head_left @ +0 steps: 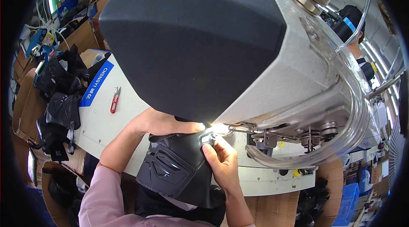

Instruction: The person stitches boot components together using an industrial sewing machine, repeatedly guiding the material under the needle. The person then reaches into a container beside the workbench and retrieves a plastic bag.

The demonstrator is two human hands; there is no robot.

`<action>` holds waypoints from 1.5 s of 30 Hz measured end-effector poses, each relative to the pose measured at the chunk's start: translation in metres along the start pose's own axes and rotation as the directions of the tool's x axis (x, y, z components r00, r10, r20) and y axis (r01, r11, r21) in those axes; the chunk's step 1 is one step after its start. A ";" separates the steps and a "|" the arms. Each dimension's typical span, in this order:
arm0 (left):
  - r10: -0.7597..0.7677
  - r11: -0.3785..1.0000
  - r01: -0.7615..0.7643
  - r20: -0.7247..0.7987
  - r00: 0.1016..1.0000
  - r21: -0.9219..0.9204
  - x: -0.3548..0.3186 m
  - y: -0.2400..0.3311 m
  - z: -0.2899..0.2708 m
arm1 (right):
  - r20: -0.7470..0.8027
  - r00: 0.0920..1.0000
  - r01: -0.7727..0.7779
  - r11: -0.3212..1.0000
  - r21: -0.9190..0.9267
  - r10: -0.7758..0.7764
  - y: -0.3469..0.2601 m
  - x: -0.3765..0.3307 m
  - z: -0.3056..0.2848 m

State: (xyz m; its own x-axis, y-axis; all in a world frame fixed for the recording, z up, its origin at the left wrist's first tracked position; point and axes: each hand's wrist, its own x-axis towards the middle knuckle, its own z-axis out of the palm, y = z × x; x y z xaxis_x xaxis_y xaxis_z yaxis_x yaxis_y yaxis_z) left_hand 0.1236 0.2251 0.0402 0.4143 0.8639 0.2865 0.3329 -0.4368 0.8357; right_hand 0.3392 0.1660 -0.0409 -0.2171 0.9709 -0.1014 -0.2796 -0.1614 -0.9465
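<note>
A black moulded panel (168, 163), stitched along one seam and leather-like, hangs over the near table edge toward my lap. Its upper corner lies under the brightly lit needle area of a sewing machine (272, 86). My left hand (168, 122) holds the panel's far edge, thumb stretched along the top; its other fingers are mostly hidden by the panel and the machine head. My right hand (223, 159) pinches the right edge near a small strap-like end, thumb on top and index finger near the light. The needle itself cannot be made out.
Red-handled thread snips (115, 100) lie on the white table (96, 127) to the left. Black pieces (64, 107) are heaped beyond its left edge, beside cardboard boxes (25, 99). A clear hose (362, 116) loops round the machine's right side. Another person (353, 26) is at the far right.
</note>
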 end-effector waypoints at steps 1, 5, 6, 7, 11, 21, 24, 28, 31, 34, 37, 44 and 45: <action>0.000 1.000 0.000 -0.002 1.000 -0.003 0.000 -0.001 0.000 | 0.007 0.998 0.056 0.994 -0.092 -0.055 0.006 0.002 -0.003; -0.007 0.995 0.008 0.013 1.000 -0.103 -0.001 -0.004 0.000 | 0.016 0.986 0.166 0.958 -0.233 -0.167 0.023 0.000 -0.011; -0.024 0.994 0.025 0.016 1.000 -0.105 -0.002 -0.003 -0.001 | 0.020 0.986 0.165 0.958 -0.235 -0.165 0.023 -0.001 -0.011; -0.026 0.994 0.027 0.011 1.000 -0.106 -0.002 -0.001 -0.002 | 0.017 0.989 0.145 0.954 -0.264 -0.145 0.021 -0.003 -0.010; -0.064 0.988 0.065 0.009 0.998 -0.137 0.001 0.000 -0.003 | 0.074 0.994 0.097 0.961 -0.258 -0.080 0.027 -0.009 -0.031; -0.086 0.950 0.084 0.006 0.996 -0.300 0.002 -0.002 -0.005 | 0.118 0.993 0.014 0.988 -0.153 0.004 -0.029 -0.005 0.002; 0.117 0.968 -0.129 -0.068 0.991 -0.217 0.006 -0.014 -0.002 | 0.056 0.997 0.067 0.954 -0.292 -0.053 0.012 0.001 -0.033; 0.092 0.971 -0.106 -0.074 0.993 -0.212 0.002 -0.019 -0.002 | 0.039 0.999 0.010 0.897 -0.441 0.008 -0.006 0.001 -0.021; 0.043 0.976 -0.053 -0.055 0.998 -0.211 0.003 -0.017 -0.002 | 0.079 0.993 0.118 0.878 -0.464 -0.091 -0.006 0.004 -0.025; 0.033 0.985 -0.044 -0.065 0.997 -0.165 0.002 -0.016 -0.002 | 0.052 0.995 0.103 0.880 -0.464 -0.089 -0.008 0.003 -0.023; -0.020 0.993 0.014 -0.051 0.998 -0.120 0.003 -0.012 -0.003 | 0.011 0.999 0.049 0.883 -0.468 -0.050 -0.013 0.005 -0.023; -0.003 0.989 -0.007 -0.068 0.998 -0.150 0.002 -0.017 0.000 | 0.059 0.994 0.105 0.842 -0.528 -0.087 -0.015 0.006 -0.026; -0.017 0.991 0.009 -0.056 0.998 -0.135 0.003 -0.017 0.000 | 0.104 0.988 0.154 0.827 -0.541 -0.116 -0.015 0.007 -0.027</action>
State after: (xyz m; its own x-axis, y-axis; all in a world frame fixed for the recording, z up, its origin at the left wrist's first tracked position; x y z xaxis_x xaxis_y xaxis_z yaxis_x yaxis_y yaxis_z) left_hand 0.1189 0.2348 0.0266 0.3604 0.8838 0.2982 0.2190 -0.3909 0.8940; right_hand 0.3676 0.1802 -0.0355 -0.2798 0.9592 0.0414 0.2408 0.1119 -0.9641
